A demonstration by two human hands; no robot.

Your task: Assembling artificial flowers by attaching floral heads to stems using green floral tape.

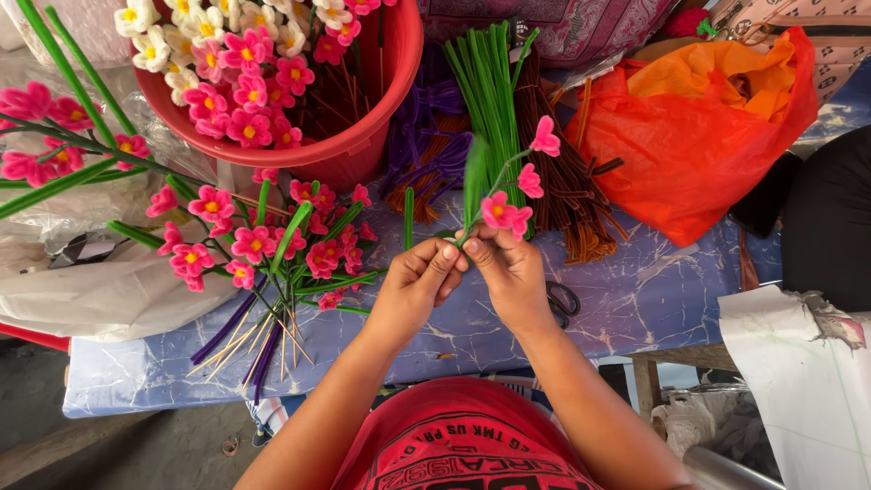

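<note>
1. Over the middle of the blue marbled table (pixel 635 299), a small flower sprig (pixel 517 195) is pinched between both hands, so it sits right under the camera where it can be seen properly.
2. Left hand (pixel 413 286): fingers are curled in tight, thumb and fingertips closed on the base of the sprig's stem. Right hand (pixel 513 272): same deal, fingertips are pressed narrow on that same spot, touching the left ones. Looks like the stem is being gripped from both sides so it stays steady, though that's only a guess.
3. Pink fuzzy blossoms are carried at the top of the sprig, with one green leaf strip sticking up beside them.
4. Supplies are kept within reach: a bundle of green stems (pixel 490 82) and brown ones (pixel 562 172) lies just behind the hands, purple ones (pixel 431 127) to the left of those.
5. Finished pink flowers (pixel 263 240) are laid out to the left, and more are stood upright in a red bucket (pixel 363 145).
6. An orange plastic bag (pixel 699 136) is parked on the right.
7. Hard to make out: the exact grip point is hidden by the fingertips, scissors (pixel 564 301) are mostly covered by the right wrist, and the bucket is cut off at the top.
</note>
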